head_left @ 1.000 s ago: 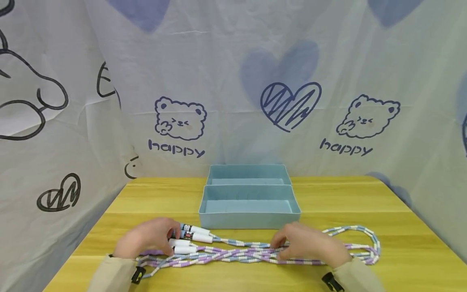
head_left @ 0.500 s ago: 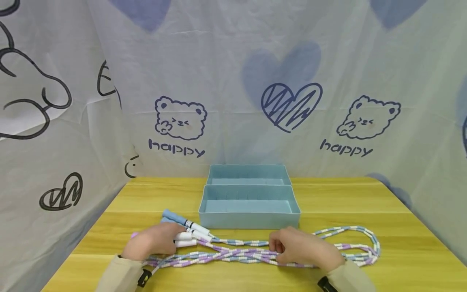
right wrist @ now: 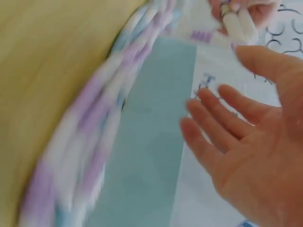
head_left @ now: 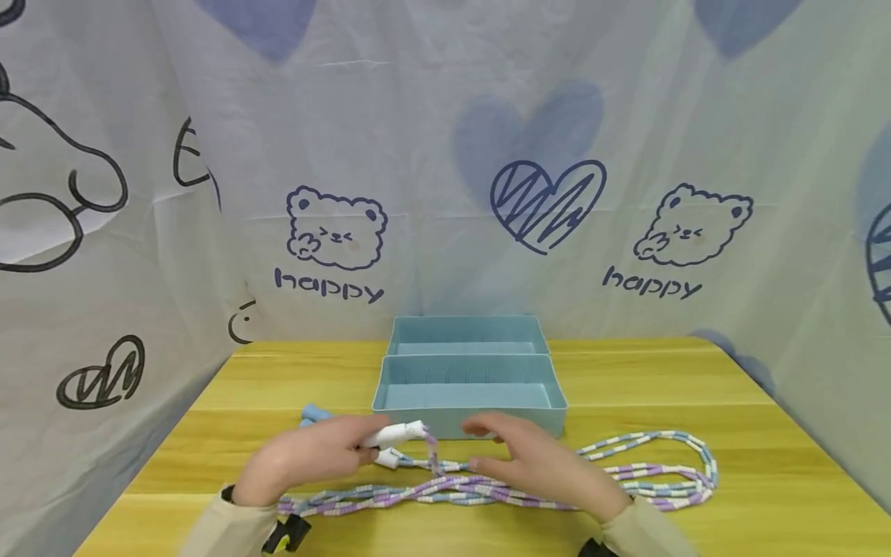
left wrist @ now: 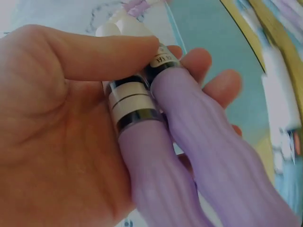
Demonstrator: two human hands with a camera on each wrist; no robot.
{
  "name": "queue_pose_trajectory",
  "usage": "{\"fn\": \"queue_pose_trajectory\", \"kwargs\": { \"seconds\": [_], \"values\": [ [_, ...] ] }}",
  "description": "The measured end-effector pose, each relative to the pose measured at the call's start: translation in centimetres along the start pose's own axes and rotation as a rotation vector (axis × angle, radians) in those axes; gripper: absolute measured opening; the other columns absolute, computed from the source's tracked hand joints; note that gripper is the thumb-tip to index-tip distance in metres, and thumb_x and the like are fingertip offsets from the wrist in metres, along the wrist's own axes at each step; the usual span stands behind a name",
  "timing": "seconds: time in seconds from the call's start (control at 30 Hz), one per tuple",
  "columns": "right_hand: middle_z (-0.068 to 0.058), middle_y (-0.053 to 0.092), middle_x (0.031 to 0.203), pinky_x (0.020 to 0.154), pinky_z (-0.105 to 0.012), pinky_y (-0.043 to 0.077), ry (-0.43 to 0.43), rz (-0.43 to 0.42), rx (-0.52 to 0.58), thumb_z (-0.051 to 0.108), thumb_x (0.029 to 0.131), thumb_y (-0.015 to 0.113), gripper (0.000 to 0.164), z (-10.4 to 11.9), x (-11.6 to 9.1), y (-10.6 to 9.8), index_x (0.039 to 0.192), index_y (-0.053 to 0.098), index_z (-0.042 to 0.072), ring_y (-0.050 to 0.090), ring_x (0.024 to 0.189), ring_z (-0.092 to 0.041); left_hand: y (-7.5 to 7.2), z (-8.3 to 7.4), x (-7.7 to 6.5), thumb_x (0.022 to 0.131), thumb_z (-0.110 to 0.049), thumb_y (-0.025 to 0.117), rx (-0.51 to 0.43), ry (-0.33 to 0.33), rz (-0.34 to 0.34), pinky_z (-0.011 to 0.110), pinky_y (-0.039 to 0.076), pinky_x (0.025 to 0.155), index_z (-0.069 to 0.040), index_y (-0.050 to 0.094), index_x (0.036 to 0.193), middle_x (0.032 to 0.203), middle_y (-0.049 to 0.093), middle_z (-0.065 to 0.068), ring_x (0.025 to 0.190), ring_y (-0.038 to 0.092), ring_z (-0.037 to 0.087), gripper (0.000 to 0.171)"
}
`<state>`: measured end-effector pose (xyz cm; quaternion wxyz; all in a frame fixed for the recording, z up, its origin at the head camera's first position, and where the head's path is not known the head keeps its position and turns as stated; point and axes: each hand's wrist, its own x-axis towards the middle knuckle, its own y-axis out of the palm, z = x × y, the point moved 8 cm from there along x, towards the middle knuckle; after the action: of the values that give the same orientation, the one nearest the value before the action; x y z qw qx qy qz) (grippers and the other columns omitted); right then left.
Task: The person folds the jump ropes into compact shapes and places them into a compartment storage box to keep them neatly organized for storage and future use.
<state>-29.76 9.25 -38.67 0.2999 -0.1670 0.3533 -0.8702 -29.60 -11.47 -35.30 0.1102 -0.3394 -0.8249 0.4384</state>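
Note:
My left hand (head_left: 316, 456) grips the two handles of a purple-and-white beaded jump rope, lifted over the table. In the left wrist view, the purple jump rope handles (left wrist: 149, 158) lie side by side across the palm, with the thumb over their dark bands. A short stretch of purple-and-white beads hangs from their white ends down to the bundle. My right hand (head_left: 543, 464) is raised above the beaded ropes (head_left: 452, 486), fingers spread and palm facing the left hand, holding nothing. Behind the left hand lie the blue handles (head_left: 316, 412) of a blue-and-white jump rope, partly hidden.
Two pale blue bins (head_left: 418, 424) stand one behind the other at mid-table, just beyond the hands. Rope loops (head_left: 710, 472) extend to the right on the yellow wooden table (head_left: 696, 402). A printed curtain (head_left: 431, 155) closes off the back and sides.
My left hand has picked up the purple jump rope's handles and moved right and up with them. My right hand has let go of the ropes, risen and opened.

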Motion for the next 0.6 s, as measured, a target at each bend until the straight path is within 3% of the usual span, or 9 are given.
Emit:
{"fn": "queue_pose_trajectory", "kwargs": {
  "seconds": [0.1,0.17,0.27,0.33,0.47,0.6],
  "values": [
    [-0.004,0.055,0.138,0.104,-0.048,0.041,-0.057,0.045,0.245,0.035,0.102,0.054,0.045,0.8,0.9,1.2,0.144,0.046,0.022,0.051,0.127,-0.02,0.5,-1.3,1.0,0.097,-0.005,0.056,0.049,0.05,0.002,0.028,0.044,0.058,-0.021,0.051,0.096,0.077,0.053,-0.004,0.063,0.047,0.01,0.017],
    [-0.011,0.062,0.124,0.095,-0.045,0.048,-0.101,0.075,0.389,0.025,0.104,0.053,0.037,1.0,1.4,1.7,0.139,0.051,0.015,0.06,0.112,-0.019,0.8,-1.9,1.7,0.098,-0.006,0.057,0.055,0.066,0.004,0.027,0.044,0.057,-0.023,0.051,0.096,0.077,0.053,-0.005,0.062,0.047,0.009,0.018],
    [-0.014,0.064,0.086,0.075,-0.04,0.056,-0.121,0.065,0.524,0.017,0.103,0.053,0.024,0.5,1.5,1.0,0.12,0.063,0.002,0.065,0.079,-0.018,0.7,-2.5,2.7,0.099,-0.007,0.056,0.102,0.105,-0.048,0.027,0.044,0.058,-0.024,0.053,0.098,0.078,0.054,-0.006,0.064,0.048,0.01,0.018],
    [-0.007,0.054,0.066,0.062,-0.038,0.056,-0.109,0.013,0.505,0.018,0.103,0.053,0.024,-0.2,1.2,-0.5,0.107,0.067,-0.001,0.057,0.06,-0.015,0.0,-2.7,3.1,0.098,-0.007,0.057,0.19,0.136,-0.144,0.027,0.044,0.058,-0.024,0.055,0.099,0.079,0.053,-0.007,0.065,0.048,0.01,0.017],
    [0.001,0.042,0.055,0.048,-0.032,0.05,-0.054,-0.104,0.37,0.023,0.101,0.058,0.021,-1.3,0.2,-4.3,0.098,0.068,0.004,0.043,0.046,-0.012,-2.1,-1.9,2.9,0.097,-0.011,0.062,0.355,0.108,-0.343,0.027,0.04,0.052,-0.02,0.055,0.092,0.074,0.05,-0.006,0.059,0.044,0.011,0.012],
    [0.003,0.038,0.054,0.04,-0.025,0.037,0.007,-0.147,0.258,0.026,0.099,0.061,0.017,-2.3,-1.4,-7.7,0.099,0.07,0.012,0.035,0.042,-0.011,-3.6,0.3,2.3,0.096,-0.019,0.066,0.362,-0.002,-0.39,0.028,0.039,0.051,-0.019,0.054,0.088,0.07,0.051,-0.007,0.056,0.044,0.011,0.014]
  ]
}}
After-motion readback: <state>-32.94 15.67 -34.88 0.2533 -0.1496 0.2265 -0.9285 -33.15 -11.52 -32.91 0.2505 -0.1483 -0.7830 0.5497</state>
